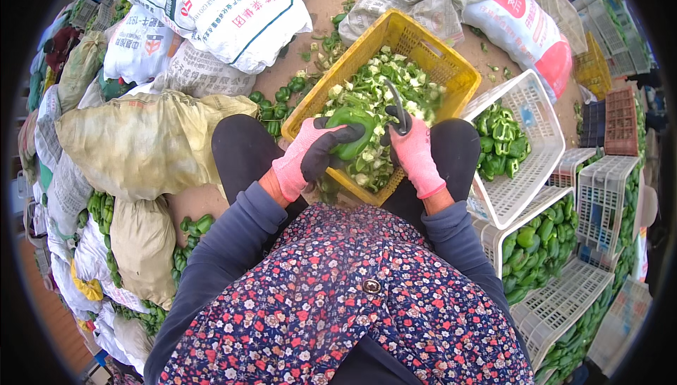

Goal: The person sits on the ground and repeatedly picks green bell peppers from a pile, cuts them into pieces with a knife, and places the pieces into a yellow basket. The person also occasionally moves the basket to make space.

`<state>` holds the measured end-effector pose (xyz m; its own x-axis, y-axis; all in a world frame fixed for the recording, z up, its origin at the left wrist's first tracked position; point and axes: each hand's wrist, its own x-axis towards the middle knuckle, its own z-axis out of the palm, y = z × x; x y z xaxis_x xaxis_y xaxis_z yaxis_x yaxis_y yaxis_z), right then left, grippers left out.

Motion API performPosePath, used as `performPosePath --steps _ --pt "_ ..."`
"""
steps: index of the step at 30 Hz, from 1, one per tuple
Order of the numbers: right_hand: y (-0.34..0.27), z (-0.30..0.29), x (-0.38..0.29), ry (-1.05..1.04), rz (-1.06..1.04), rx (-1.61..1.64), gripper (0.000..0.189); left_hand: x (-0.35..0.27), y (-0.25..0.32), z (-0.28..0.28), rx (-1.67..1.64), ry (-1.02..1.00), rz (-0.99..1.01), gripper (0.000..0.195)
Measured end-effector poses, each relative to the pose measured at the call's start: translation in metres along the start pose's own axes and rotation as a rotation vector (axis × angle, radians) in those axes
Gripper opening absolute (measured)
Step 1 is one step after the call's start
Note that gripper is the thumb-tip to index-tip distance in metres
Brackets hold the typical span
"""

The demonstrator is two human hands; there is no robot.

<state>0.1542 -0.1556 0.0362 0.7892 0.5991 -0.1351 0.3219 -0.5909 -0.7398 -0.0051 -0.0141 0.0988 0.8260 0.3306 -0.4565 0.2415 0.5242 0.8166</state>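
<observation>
A whole green bell pepper (350,132) is held in my left hand (313,155), which wears a pink glove with dark coated fingers. My right hand (412,152), gloved alike, grips a small curved metal blade (398,100) by its lower end; the tip points up and away from me. Both hands are over a yellow plastic crate (455,81) between my knees. Pale cut pepper cores and green stems (394,70) fill much of its bottom. To the right, a tilted white plastic crate (545,115) holds cored green peppers (502,139).
Full woven sacks (143,141) crowd the left side, and more white sacks (227,9) lie at the upper left. Loose peppers (277,102) sit on the floor beside my left knee. Crates of whole green peppers (539,242) stand at the right. Another sack (521,33) lies beyond the yellow crate.
</observation>
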Motion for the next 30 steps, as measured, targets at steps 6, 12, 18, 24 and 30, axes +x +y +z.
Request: performPosePath --steps 6,12,18,24,30 --pt "0.004 -0.024 0.003 -0.346 -0.163 0.517 0.043 -0.003 -0.024 0.004 0.381 0.072 0.064 0.031" --pt "-0.027 -0.025 -0.011 -0.185 -0.519 -0.185 0.041 0.015 -0.020 -0.002 0.415 -0.212 0.186 0.025" --pt "-0.027 -0.034 -0.010 -0.102 -0.359 0.019 0.028 0.001 -0.004 0.023 0.153 -0.165 -0.103 0.026" --pt "-0.033 -0.022 -0.013 0.264 -0.176 0.449 0.024 0.004 0.001 0.011 0.131 -0.348 0.050 0.026" --pt "-0.024 -0.082 0.042 0.073 -0.005 1.060 0.027 -0.017 -0.015 0.012 0.325 -0.232 0.081 0.038"
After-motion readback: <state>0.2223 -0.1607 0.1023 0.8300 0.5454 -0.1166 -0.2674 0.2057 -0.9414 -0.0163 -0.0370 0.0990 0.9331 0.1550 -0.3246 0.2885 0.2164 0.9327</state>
